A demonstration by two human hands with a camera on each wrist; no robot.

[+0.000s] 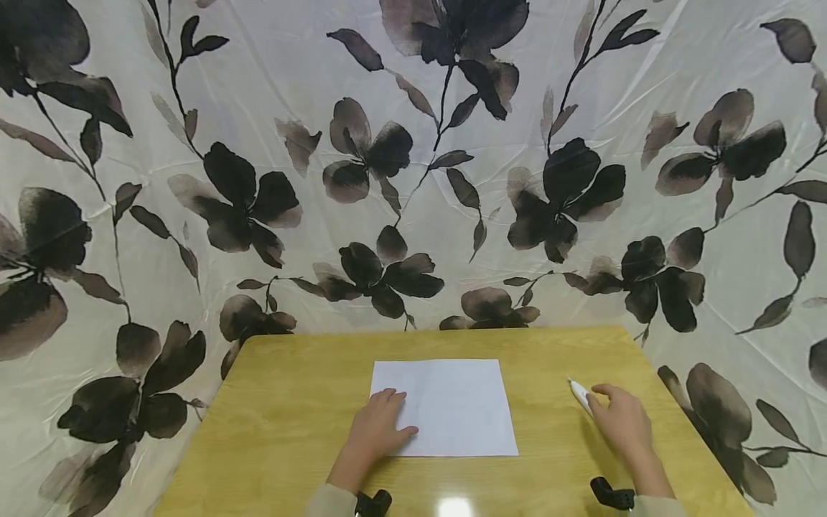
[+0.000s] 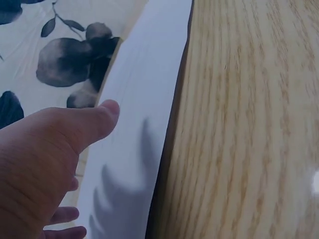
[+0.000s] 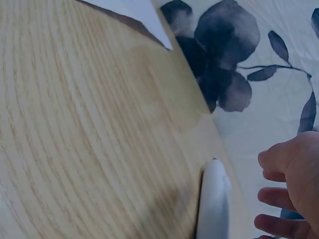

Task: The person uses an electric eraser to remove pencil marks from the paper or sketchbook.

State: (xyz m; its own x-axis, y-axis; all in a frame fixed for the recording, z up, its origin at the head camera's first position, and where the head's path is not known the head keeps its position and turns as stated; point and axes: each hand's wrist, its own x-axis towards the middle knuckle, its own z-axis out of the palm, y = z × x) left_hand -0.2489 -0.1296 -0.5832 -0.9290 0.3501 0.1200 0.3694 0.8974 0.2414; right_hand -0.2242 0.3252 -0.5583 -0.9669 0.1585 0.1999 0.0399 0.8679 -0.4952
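A white sheet of paper (image 1: 459, 409) lies on the wooden table. My left hand (image 1: 376, 426) is at the sheet's left side with its fingers spread, and the thumb reaches over the paper. To the right of the sheet lies a slim white pen-shaped tool (image 1: 580, 396) with a small dark tip pointing away from me. Close beside it is my right hand (image 1: 622, 422), its fingers loosely bent. A gap shows between the right hand (image 3: 299, 184) and the tool (image 3: 214, 209) in the right wrist view. The tool's rear end is out of sight there.
The yellow wooden table (image 1: 291, 402) has its far edge against a white cloth (image 1: 478, 237) printed with dark flowers. The cloth also hangs at both sides. A bright reflection shows near the table's front. Each wrist wears a black device.
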